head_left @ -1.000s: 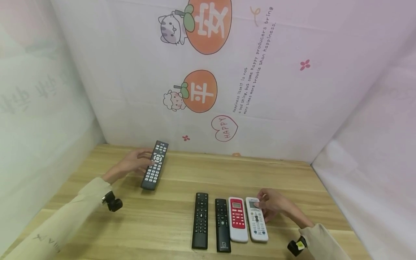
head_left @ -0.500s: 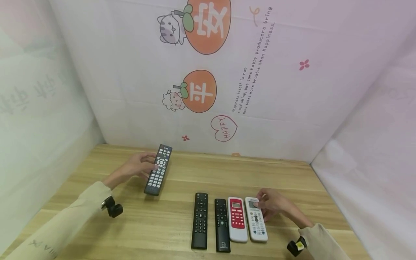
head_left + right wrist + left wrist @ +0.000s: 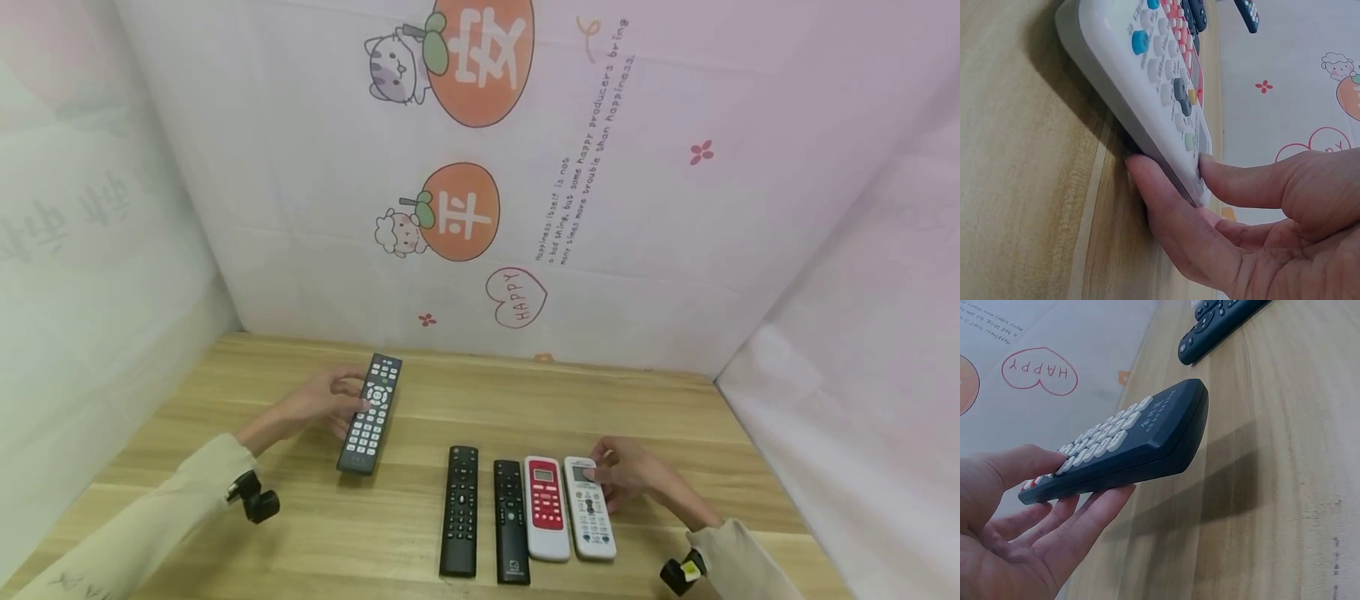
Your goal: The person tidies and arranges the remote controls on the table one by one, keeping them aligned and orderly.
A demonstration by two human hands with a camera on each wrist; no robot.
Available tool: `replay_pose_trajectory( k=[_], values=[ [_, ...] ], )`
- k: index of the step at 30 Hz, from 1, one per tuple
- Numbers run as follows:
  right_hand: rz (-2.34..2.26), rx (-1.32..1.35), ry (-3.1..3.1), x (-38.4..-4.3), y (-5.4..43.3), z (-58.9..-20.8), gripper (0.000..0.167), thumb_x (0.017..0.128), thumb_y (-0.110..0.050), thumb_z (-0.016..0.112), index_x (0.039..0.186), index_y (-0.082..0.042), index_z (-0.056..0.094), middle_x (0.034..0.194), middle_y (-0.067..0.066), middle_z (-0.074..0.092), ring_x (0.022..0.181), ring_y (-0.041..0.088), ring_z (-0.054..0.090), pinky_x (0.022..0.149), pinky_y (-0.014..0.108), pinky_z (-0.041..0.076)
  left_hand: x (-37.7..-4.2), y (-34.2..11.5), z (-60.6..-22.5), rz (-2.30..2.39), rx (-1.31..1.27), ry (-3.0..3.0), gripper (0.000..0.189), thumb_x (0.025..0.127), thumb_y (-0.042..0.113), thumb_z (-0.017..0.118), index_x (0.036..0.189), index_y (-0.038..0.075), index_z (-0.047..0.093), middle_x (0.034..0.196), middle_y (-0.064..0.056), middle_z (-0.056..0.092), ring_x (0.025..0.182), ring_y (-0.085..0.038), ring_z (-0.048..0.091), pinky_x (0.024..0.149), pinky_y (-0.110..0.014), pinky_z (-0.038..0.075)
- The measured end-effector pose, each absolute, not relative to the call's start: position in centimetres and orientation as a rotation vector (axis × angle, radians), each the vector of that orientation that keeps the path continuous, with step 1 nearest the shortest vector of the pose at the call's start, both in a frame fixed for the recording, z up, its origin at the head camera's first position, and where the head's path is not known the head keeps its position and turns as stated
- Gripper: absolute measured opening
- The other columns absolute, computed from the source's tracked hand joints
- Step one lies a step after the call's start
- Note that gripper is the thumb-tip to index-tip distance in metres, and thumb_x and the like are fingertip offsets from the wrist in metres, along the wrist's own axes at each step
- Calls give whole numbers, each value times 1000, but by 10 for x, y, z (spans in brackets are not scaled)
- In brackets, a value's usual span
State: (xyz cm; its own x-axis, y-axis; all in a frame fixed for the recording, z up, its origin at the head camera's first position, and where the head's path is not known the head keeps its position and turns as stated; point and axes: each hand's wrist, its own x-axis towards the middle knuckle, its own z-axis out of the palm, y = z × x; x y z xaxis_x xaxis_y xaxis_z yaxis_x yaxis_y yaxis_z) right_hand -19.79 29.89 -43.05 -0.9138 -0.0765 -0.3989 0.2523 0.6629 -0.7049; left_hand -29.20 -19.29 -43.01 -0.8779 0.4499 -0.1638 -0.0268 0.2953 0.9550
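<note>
My left hand grips a dark remote control with white buttons, thumb on its keys and fingers beneath. In the left wrist view that remote hangs above the wood, its shadow below. At the right, my right hand pinches the top end of a white remote control, thumb over its face and fingers along its side and underneath. Beside that one lies a white remote with a red face. Further left are a slim black remote and a longer black remote.
The wooden tabletop meets a printed white cloth backdrop at the back. White cloth walls stand at both sides. Small black cameras are strapped at the wrists.
My left hand has brought the dark remote nearer and slightly to the right. The right hand keeps its hold on the white remote, and the row of remotes stays in place.
</note>
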Motion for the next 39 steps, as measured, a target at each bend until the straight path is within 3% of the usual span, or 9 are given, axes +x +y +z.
replay_pose_trajectory(
  k=[15,26,39],
  values=[
    [-1139,150,2471,-200,300,-430,23,99,-3,69,116,5,56,99,18,65,70,26,70,60,37,68,-278,-189,-435,1616,295,2123,79,95,11,74,159,-3,30,128,-29,62,85,-29,74,70,-48,69],
    [-1140,133,2453,-201,299,-428,21,99,-3,69,113,5,56,97,19,65,69,26,70,61,38,69,-250,-166,-438,1582,276,2082,76,94,8,74,155,-8,32,121,-27,65,82,-29,74,67,-46,70],
    [-1142,140,2477,-199,303,-431,21,99,-6,71,112,4,57,97,18,64,70,26,71,59,36,68,-239,-153,-442,1571,301,2054,76,91,8,76,152,-9,34,114,-22,66,85,-28,72,64,-45,69]
  ],
)
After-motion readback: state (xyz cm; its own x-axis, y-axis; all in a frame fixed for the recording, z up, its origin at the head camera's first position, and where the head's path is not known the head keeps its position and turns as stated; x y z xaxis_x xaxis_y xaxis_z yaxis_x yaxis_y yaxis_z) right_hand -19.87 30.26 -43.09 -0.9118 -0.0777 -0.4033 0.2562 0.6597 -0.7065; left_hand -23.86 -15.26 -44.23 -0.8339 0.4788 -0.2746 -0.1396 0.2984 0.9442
